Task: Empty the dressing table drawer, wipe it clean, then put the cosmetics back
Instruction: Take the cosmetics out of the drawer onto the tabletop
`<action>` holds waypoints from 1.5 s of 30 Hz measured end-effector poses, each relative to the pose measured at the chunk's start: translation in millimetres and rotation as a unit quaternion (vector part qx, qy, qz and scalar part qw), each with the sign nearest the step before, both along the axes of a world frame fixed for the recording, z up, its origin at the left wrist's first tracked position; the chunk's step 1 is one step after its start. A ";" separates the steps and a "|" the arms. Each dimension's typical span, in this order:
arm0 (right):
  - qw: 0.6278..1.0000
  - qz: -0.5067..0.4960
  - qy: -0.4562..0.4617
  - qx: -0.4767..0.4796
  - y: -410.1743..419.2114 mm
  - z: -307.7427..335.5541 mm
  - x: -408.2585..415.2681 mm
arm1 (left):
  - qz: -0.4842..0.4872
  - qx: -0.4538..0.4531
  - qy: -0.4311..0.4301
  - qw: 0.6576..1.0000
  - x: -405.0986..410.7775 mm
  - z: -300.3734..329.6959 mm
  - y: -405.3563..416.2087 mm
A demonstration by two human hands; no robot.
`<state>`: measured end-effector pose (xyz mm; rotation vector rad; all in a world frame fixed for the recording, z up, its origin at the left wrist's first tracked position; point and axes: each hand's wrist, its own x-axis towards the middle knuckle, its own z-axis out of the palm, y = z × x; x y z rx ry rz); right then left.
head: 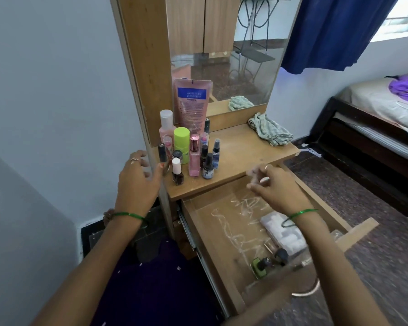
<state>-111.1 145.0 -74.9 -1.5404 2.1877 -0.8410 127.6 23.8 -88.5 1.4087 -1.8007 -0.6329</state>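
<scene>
We are kneeling at the dressing table, and its bench (pixel 250 149) is the biggest thing before us, with the mirror (pixel 224 55) rising behind it. Below it the drawer (pixel 205 231) is pulled wide open, its floor streaked with pale smears. A crumpled checked cloth (pixel 271 131) lies at the back right of the bench, well apart from the bottles.

The cosmetics are split. Most stand clustered at the bench's left end: a pink tube (pixel 192 102) leaning on the mirror frame, a green-capped bottle (pixel 181 143), a pink perfume bottle (pixel 194 156), a small spray bottle (pixel 216 150) and a dark nail polish (pixel 177 171). In the drawer's near right corner a white packet (pixel 280 231) and a few small bottles (pixel 266 263) remain.

Our left hand (pixel 137 182) is at the bench's left edge, its fingers pinching a slim dark tube (pixel 162 152) held upright just beside the cluster. Our right hand (pixel 271 187) hovers over the drawer, fingers loosely curled and blurred; whether they hold anything we cannot tell.

We judge the emptying to be well along but unfinished. To do it well, we should set the tube down upright with room to spare, so the crowded bottles do not topple, then lift out the packet and each small bottle before reaching for the cloth.
</scene>
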 end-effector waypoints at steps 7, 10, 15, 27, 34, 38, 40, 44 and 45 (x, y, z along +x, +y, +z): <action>0.927 0.046 0.062 0.366 63.1 -25.4 -16.1 | -0.057 -0.125 0.033 0.990 -15.8 -10.6 84.5; 0.919 0.026 0.075 0.386 66.9 -41.7 -8.2 | -0.260 -0.058 -0.055 0.962 -39.5 -13.4 112.3; 0.918 0.054 0.085 0.383 66.2 -45.6 2.1 | -0.488 0.038 -0.280 0.826 -86.0 -42.5 131.3; 0.924 0.053 0.120 0.359 73.2 -44.2 -3.3 | -0.454 0.053 -0.292 0.840 -115.1 -48.9 150.5; 0.951 0.044 0.076 0.297 69.3 -24.2 -18.1 | -0.402 0.078 -0.215 0.887 -83.6 -32.1 136.3; 0.981 0.047 0.104 0.157 50.9 10.1 -19.4 | -0.303 0.066 -0.122 0.943 -35.9 10.3 118.0; 0.991 0.045 0.097 0.075 34.7 27.2 -14.5 | -0.239 0.039 -0.102 0.965 -8.0 34.5 104.5; 0.993 0.026 0.095 -0.071 -10.2 45.3 -6.1 | -0.101 -0.051 -0.066 0.991 40.1 66.2 65.5; 0.991 0.020 0.097 -0.090 -23.1 46.7 -5.7 | -0.074 -0.066 -0.061 0.993 48.4 68.8 53.0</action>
